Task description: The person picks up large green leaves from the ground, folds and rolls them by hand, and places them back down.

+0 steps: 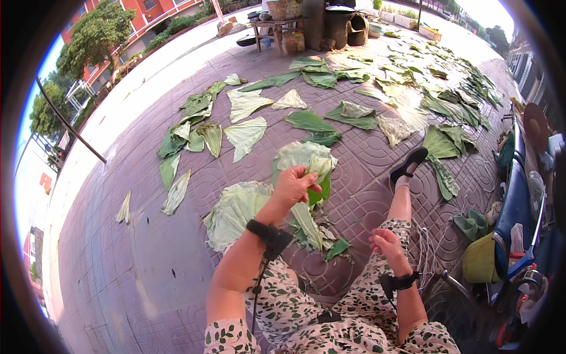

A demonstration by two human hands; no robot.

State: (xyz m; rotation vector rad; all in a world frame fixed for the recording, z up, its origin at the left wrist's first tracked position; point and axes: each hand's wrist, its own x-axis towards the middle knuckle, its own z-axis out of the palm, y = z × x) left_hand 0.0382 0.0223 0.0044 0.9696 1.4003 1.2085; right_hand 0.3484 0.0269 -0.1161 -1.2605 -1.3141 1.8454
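Observation:
My left hand (296, 187) pinches the edge of a large green leaf (320, 167) in front of me, between thumb and fingers. Its underside looks pale, and a brighter green part hangs below the fingers. Under my left forearm lies a pale green pile of broad leaves (236, 213) on the paving. Torn leaf scraps (312, 230) are scattered between my feet. My right hand (389, 245) hovers over my right knee, its fingers loosely bent and apart, with nothing visible in them. Each wrist wears a black strapped device.
Many flattened leaves (312, 121) spread over the patterned paving (135, 253) ahead. At the right stand a blue cart (512, 200), a yellow-green bucket (480, 259) and tangled white cord (429, 251). A wooden table (277, 26) and a dark stove (337, 26) stand at the back.

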